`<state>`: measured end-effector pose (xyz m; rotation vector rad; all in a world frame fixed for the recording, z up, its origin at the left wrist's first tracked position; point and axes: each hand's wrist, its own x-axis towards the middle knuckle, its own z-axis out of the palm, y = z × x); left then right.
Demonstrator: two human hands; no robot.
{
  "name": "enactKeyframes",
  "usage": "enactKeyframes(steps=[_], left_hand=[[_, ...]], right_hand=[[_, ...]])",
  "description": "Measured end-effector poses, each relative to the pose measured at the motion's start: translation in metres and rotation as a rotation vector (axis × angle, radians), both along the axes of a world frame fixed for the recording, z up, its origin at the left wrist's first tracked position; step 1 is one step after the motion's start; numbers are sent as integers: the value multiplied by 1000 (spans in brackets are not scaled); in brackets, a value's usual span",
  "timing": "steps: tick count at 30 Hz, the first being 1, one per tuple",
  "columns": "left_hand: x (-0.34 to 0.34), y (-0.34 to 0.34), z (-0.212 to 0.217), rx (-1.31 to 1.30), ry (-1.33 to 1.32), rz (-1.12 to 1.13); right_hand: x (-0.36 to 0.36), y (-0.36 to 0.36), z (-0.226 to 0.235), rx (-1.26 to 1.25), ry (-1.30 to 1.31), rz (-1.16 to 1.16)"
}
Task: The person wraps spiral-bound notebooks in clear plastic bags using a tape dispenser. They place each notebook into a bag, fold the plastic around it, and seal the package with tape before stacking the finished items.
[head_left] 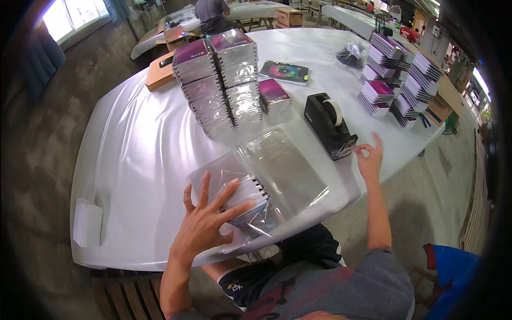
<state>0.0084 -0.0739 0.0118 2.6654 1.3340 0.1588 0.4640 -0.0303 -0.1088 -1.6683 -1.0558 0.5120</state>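
My left hand (205, 216) lies with spread fingers on a small stack of spiral-bound notebooks (246, 198) near the table's front edge. Clear plastic film wraps part of this stack. Beyond it a clear plastic sheet or bag (282, 168) is spread flat. My right hand (369, 160) is at the front end of a black tape dispenser (325, 125), thumb and index finger pinched together, the other fingers raised and slightly blurred. Whatever is in that pinch is too small to make out. A pale tape roll (334, 113) sits in the dispenser.
Tall stacks of film-wrapped notebooks (213, 85) rise at the far middle, beside a dark-covered book (284, 72). More notebooks (376, 96) stand piled at the right. A white block (88, 223) is at the left edge. A person (212, 15) sits at another table behind.
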Motion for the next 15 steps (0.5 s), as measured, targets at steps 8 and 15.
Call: enactKeyframes(steps=[8,15], left_hand=[[-2,0,-5,15,7,-16],[-4,0,-4,56,43,-59]], right_hand=[[-108,-9,102,-29,37,381],[-221,13,162,-257,20,1241]])
